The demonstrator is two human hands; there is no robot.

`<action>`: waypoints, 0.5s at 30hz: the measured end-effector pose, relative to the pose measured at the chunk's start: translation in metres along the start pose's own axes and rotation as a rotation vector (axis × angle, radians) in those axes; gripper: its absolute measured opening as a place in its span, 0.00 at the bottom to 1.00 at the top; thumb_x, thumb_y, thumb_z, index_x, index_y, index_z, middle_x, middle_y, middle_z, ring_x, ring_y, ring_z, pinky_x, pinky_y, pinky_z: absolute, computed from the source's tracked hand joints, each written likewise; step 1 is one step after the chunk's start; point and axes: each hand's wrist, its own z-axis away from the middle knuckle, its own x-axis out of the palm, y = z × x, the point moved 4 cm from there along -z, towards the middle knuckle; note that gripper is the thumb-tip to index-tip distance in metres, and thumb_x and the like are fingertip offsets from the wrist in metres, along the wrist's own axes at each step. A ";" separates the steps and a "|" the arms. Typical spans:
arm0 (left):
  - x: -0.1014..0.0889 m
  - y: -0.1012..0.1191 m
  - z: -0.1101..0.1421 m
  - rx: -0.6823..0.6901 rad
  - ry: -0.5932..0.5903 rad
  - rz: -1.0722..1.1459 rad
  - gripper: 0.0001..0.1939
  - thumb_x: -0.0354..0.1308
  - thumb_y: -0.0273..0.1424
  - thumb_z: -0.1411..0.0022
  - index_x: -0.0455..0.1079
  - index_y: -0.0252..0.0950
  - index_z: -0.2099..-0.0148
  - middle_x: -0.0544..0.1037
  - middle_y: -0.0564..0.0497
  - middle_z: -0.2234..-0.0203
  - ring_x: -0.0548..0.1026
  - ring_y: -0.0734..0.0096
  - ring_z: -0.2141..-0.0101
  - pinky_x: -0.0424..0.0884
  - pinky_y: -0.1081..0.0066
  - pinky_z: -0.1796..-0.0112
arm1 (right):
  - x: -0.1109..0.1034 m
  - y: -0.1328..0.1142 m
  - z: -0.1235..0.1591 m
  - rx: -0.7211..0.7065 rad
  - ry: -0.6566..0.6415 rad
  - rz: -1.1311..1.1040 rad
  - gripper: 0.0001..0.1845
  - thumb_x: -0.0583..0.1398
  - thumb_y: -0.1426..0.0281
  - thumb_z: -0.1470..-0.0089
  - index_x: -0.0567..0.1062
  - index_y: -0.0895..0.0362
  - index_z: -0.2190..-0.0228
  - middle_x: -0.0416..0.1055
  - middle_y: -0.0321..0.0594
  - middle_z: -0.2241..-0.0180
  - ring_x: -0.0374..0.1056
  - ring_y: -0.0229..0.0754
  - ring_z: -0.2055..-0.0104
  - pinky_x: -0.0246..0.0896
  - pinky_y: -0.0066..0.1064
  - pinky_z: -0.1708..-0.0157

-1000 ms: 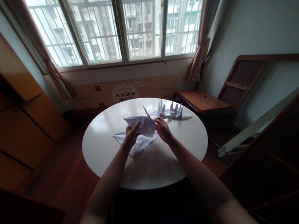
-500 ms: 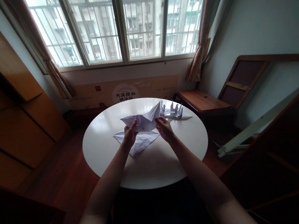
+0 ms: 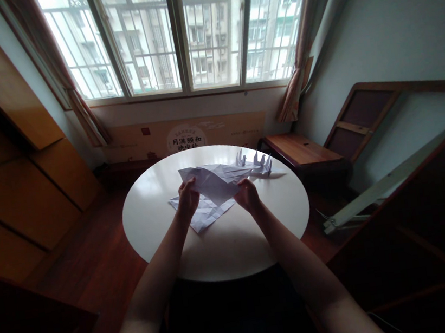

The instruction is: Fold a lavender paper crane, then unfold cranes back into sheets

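Observation:
Between my hands, above the table, is a creased sheet of paper (image 3: pixel 219 183), white and partly opened out. My left hand (image 3: pixel 189 197) pinches its left edge, thumb on top. At its lower right corner, my right hand (image 3: pixel 247 195) grips the paper with fingers closed. Beneath it a second creased sheet (image 3: pixel 208 217) lies flat on the white round table (image 3: pixel 234 252), its upper part hidden by the held paper. Folded paper cranes (image 3: pixel 263 164) stand together at the table's right rear, just beyond my right hand.
A wooden stool or low bench (image 3: pixel 306 147) stands right of the table, near a leaning wooden frame (image 3: pixel 364 120). Wooden cabinets (image 3: pixel 17 199) line the left side. Behind the table, a printed board (image 3: pixel 233 127) rests below the window.
The held paper has been spread flatter and wider; its raised right point has come down. My left hand has shifted slightly left and my right hand slightly down and right.

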 end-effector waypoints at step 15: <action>0.011 0.001 0.014 -0.206 -0.265 -0.140 0.18 0.62 0.23 0.58 0.69 0.33 0.61 0.78 0.51 0.72 0.78 0.64 0.67 0.72 0.72 0.70 | -0.008 -0.013 0.007 0.094 -0.078 0.019 0.34 0.54 0.38 0.54 0.74 0.54 0.61 0.78 0.43 0.66 0.70 0.56 0.51 0.64 0.48 0.54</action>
